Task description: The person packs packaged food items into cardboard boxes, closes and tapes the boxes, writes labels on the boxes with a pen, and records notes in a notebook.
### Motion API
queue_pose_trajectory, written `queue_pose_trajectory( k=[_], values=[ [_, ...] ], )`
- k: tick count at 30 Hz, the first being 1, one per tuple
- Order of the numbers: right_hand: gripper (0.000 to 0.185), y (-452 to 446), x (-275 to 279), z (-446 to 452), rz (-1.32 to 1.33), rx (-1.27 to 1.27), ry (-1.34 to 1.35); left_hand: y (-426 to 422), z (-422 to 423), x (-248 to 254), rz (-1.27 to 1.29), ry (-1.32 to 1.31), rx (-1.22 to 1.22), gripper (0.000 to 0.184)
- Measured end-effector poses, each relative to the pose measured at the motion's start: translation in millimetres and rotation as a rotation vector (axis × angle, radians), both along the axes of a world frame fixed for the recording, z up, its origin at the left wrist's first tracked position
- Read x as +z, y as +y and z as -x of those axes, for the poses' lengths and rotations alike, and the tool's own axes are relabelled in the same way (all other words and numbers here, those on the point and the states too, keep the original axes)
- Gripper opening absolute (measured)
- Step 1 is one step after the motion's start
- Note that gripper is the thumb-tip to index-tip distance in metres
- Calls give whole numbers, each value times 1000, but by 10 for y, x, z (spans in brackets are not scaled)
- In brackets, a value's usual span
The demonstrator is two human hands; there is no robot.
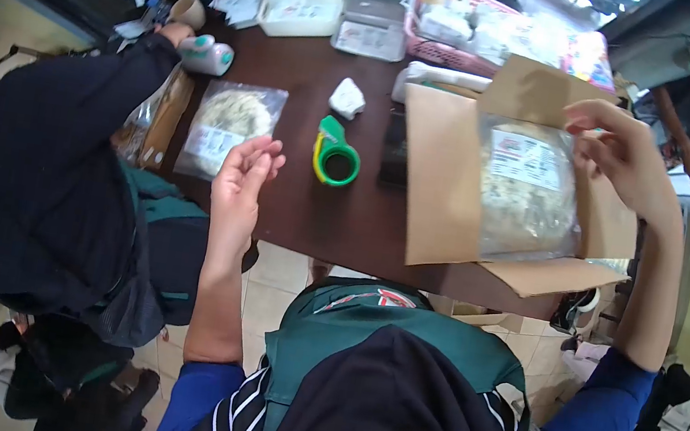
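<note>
My left hand is raised over the table, its fingers loosely curled and apart with nothing between them. It is nearest to a clear labelled food packet lying flat on the brown table. My right hand hangs over the right side of an open cardboard box, fingers bent and apart, holding nothing that I can see. Inside the box lies another clear packet with a white label on top. Between the two sits a green and yellow tape dispenser, with a crumpled white piece behind it.
White containers and a pink basket full of packs line the back of the table. At the left a person in dark clothes reaches beside a white bottle. Another person's arms show at the far right.
</note>
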State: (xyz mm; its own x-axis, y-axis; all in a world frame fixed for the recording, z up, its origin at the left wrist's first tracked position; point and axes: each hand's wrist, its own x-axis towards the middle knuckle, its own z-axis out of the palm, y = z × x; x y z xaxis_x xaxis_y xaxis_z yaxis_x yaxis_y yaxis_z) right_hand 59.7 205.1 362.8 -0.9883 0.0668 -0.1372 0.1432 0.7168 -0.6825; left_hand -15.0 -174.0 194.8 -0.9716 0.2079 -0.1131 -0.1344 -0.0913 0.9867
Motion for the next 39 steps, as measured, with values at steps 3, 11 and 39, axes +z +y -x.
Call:
queue_pose_trajectory(
  k=[3,11,39],
  values=[
    [22,-844,215,-216,38,67,105,-561,-160,-422,90,-129,90,25],
    [14,-2349,-1027,-213,528,542,52,-1079,-742,-1134,128,-512,-5,22],
    [25,-3440,-1528,695,1157,313,-220,-1163,-395,-1874,-866,-514,251,74]
  ],
)
